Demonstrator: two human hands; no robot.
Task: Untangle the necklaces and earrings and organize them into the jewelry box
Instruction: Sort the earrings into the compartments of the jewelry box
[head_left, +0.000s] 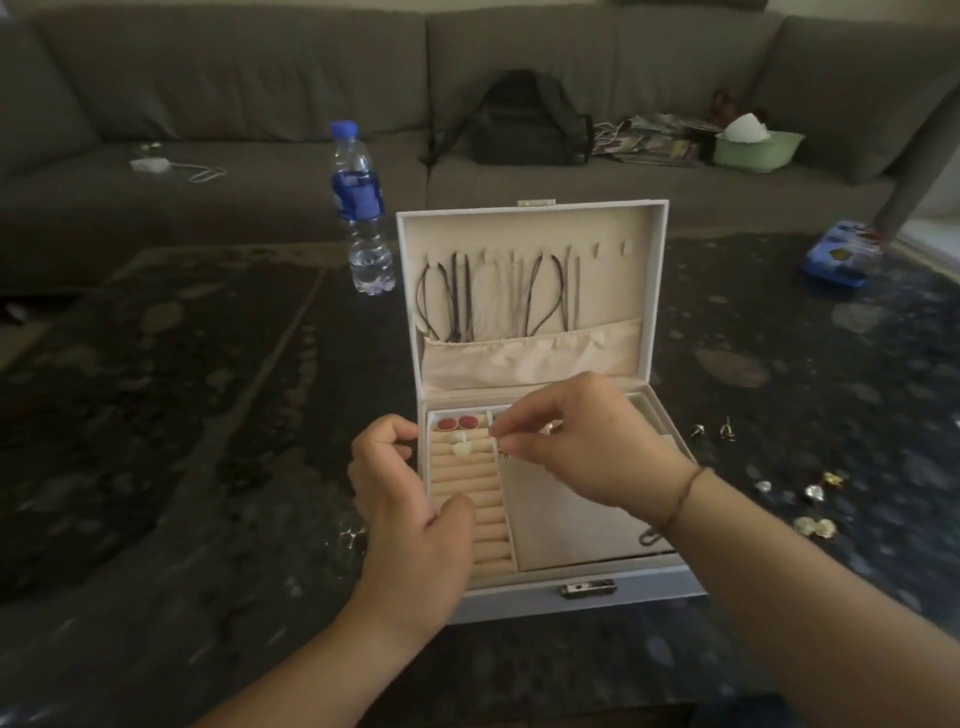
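Two hands work over the box (524, 603): your right hand (582, 441) pinches something tiny above the ring rolls (467, 493), directly below; your left hand (400, 499), loosely curled, holds nothing.

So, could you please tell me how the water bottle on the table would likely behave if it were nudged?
The water bottle stands tall and narrow, so it would probably tip easily. It looks partly emptied, so probably light. Once down, its round body would likely roll across the table.
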